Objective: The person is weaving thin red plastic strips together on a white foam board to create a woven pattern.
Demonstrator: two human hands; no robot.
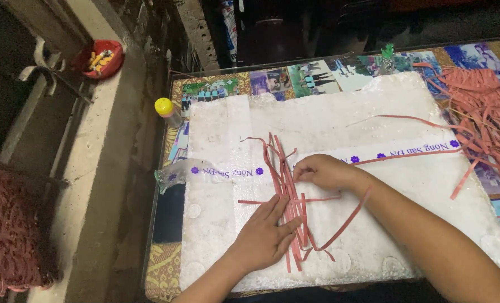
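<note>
A round red bowl holding small yellow pieces sits on the concrete ledge, far up-left of the fingers. The left hand lies flat, fingers spread, pressing thin reddish-brown strips onto the pitted white foam board. Just right, the right hand pinches one strip; bare foam stretches beyond the fingertips toward the loose strip pile at the table's right edge.

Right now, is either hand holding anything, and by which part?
The right hand pinches thin reddish-brown strips near their middle. The left hand lies flat, pressing the strips' lower part onto the white foam board.
</note>
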